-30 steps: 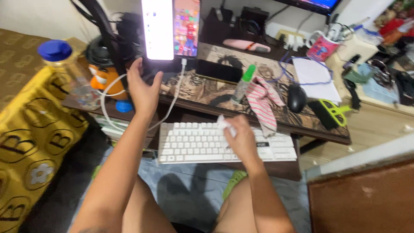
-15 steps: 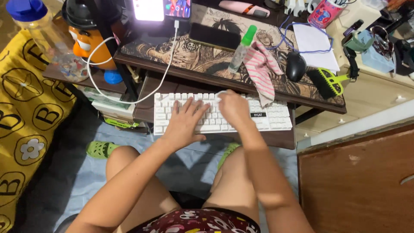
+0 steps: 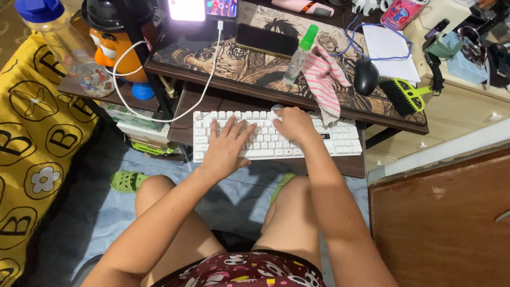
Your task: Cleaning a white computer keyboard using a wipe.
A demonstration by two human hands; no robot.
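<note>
White plastic keys fill the middle of the scene: a person seated at a dark wooden tabletop (image 3: 372,109) now has both hands on a white keyboard (image 3: 340,143) that sits on a pull-out tray below it. The left hand (image 3: 226,146), which a second ago was up at the lit phone stand (image 3: 204,10) on the far side, has come down and lies flat with fingers spread wide across the left-hand keys, as it did half a second back. The right hand (image 3: 295,125) is curled over the keyboard's far edge, closed on what looks like a small white wipe (image 3: 275,108); only a sliver shows past the knuckles, so that cannot be told for certain. It has edged slightly toward the far row of keys, suggesting the wiping is under way with the left hand steadying the board.

Beyond the keyboard lies a printed desk mat (image 3: 249,61) with a comic drawing in tan and black, smooth and flat. On it stand a clear spray bottle (image 3: 298,53) with a green cap, a limp striped cloth (image 3: 324,79) in pink and white, a glossy black mouse (image 3: 366,76) and a dark phone (image 3: 265,41) lying face up. A soft white cable (image 3: 175,114) loops down to the left, near an orange plastic toy figure (image 3: 114,50).
</note>
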